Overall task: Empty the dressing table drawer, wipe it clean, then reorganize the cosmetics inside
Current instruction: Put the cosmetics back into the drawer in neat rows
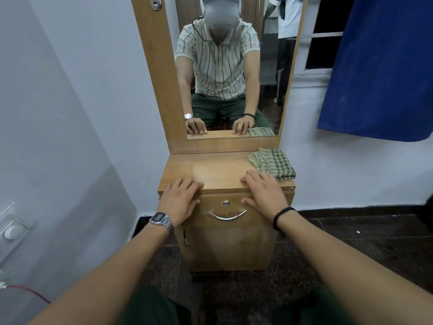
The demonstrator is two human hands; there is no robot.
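Resting flat on the front edge of the dressing table top: left hand and right hand, fingers straight, holding nothing. Sitting closed just below, the drawer, handle running left-right, midway between both hands. Lying beside the right hand, the cloth.

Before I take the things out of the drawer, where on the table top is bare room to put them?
The table top is bare between the left hand and right hand, back to the mirror. The right back corner is taken by the folded cloth.
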